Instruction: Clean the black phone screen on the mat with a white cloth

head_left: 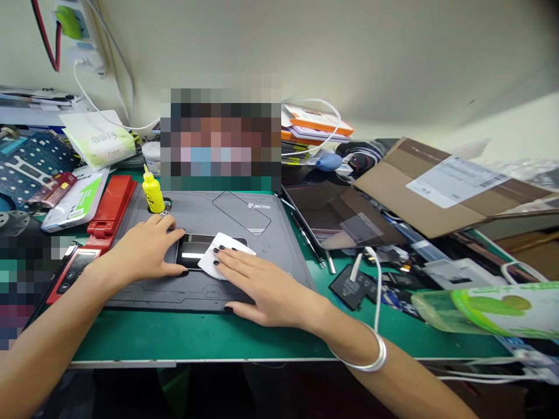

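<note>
A dark smartphone (205, 251) lies flat on a grey WKTOO repair mat (205, 297), with its glossy face up. My left hand (144, 247) grips the phone's left end between thumb and fingers. My right hand (257, 285) lies spread over a white wipe (225, 256), pressing it onto the phone's right part. That part of the phone is hidden under the wipe and fingers. A yellow squeeze bottle (152, 191) stands at the mat's far edge, beyond my left hand.
A red holder (109, 203) and a red-framed device (72, 273) sit left of the mat, which lies on a green bench mat (174, 340). To the right are a dark tablet (340, 215), a cardboard box flap (437, 186), a black battery (353, 286) and a white cable (378, 291).
</note>
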`<state>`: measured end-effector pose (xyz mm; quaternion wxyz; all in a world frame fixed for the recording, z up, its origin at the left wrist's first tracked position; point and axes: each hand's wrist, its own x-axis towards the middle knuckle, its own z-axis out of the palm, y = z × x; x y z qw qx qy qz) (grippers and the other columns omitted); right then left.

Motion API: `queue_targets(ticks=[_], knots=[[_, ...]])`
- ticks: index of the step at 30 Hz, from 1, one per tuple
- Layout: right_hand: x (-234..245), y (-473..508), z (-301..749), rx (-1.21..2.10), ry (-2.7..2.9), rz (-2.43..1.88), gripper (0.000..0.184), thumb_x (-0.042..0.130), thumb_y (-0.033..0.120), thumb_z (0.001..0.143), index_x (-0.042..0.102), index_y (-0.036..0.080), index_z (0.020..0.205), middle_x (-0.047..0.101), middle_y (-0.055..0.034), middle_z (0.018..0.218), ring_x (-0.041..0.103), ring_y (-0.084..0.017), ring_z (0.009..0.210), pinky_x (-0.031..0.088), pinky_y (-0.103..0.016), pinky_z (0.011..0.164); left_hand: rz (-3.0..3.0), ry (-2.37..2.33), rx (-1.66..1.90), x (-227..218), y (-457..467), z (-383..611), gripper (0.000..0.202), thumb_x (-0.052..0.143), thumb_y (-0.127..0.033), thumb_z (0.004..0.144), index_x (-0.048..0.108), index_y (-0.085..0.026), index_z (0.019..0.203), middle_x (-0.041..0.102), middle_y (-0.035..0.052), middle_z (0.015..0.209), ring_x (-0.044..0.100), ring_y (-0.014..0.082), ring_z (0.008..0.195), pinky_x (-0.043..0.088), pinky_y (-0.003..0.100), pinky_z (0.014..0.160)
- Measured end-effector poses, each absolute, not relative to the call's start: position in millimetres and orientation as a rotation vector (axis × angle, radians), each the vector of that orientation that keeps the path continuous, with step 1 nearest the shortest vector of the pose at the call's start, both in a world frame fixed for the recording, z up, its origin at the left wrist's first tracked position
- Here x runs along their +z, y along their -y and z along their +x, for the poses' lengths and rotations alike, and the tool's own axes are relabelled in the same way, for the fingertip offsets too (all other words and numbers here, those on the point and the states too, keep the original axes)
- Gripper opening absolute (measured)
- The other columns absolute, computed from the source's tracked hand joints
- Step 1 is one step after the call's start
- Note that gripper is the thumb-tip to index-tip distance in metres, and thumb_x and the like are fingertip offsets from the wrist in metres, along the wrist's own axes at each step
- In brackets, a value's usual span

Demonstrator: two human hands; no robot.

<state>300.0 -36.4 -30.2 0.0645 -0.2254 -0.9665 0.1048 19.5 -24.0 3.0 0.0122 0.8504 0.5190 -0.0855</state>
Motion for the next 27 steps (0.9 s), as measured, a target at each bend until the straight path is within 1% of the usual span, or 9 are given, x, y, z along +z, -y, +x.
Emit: queue_targets(ticks=[4,7,12,16,18,24,27], knots=[[-32.6,30.5,303.9,0.254,2.859,-0.764,0.054,0.057,0.035,0.095,0.051,0.006,0.141,0.042,-0.0213,0.153,0.036,-0.032,0.145,0.037,-0.050,0.118,2.646,-1.613,-0.247,2.4,23.1,19.2,0.065,0.064,-0.060,0.080,0.061,-0.018,0.129,0.055,0.0150,0.125,0.053,0.0347,0.115,0.048,0.046,0.095],[-31.7,29.0,304.9,0.246,2.823,-0.832,0.056,0.058,0.035,0.094,0.049,0.008,0.142,0.041,-0.0217,0.153,0.036,-0.033,0.145,0.037,-0.053,0.117,2.646,-1.610,-0.233,2.2,23.0,19.1,0.064,0.064,-0.060,0.080,0.062,-0.018,0.129,0.055,0.0151,0.125,0.053,0.0353,0.115,0.048,0.046,0.094],[-29.7,37.5,299.8,0.319,2.922,-0.687,0.063,0.060,0.042,0.093,0.049,0.003,0.142,0.039,-0.0229,0.154,0.033,-0.035,0.146,0.035,-0.052,0.119,2.641,-1.616,-0.215,1.6,23.8,18.5,0.064,0.067,-0.058,0.079,0.061,-0.018,0.129,0.056,0.0152,0.124,0.053,0.0353,0.115,0.047,0.045,0.094],[-31.1,33.5,302.7,0.290,2.886,-0.729,0.056,0.056,0.040,0.096,0.050,0.008,0.141,0.040,-0.0196,0.155,0.034,-0.032,0.146,0.036,-0.050,0.118,2.646,-1.611,-0.218,1.6,23.9,18.3,0.064,0.066,-0.059,0.080,0.062,-0.018,0.129,0.055,0.0154,0.125,0.053,0.0353,0.115,0.047,0.046,0.095],[-31.2,29.9,305.3,0.272,2.858,-0.776,0.054,0.054,0.039,0.097,0.050,0.009,0.142,0.041,-0.0195,0.154,0.035,-0.031,0.145,0.037,-0.050,0.118,2.644,-1.609,-0.216,1.8,23.7,18.4,0.064,0.067,-0.059,0.079,0.062,-0.019,0.128,0.056,0.0151,0.124,0.054,0.0354,0.115,0.047,0.047,0.096],[-30.2,32.0,304.9,0.295,2.884,-0.731,0.060,0.058,0.042,0.094,0.049,0.007,0.142,0.039,-0.0219,0.155,0.033,-0.034,0.146,0.035,-0.053,0.118,2.646,-1.614,-0.236,2.6,23.2,19.4,0.062,0.066,-0.058,0.080,0.063,-0.019,0.128,0.056,0.0150,0.124,0.054,0.0350,0.114,0.048,0.046,0.094],[-30.2,32.3,304.6,0.306,2.869,-0.740,0.058,0.058,0.040,0.095,0.050,0.007,0.141,0.040,-0.0220,0.154,0.035,-0.034,0.145,0.036,-0.052,0.118,2.649,-1.616,-0.244,2.6,23.3,19.6,0.063,0.065,-0.060,0.079,0.062,-0.020,0.128,0.056,0.0145,0.124,0.054,0.0340,0.114,0.048,0.045,0.095]])
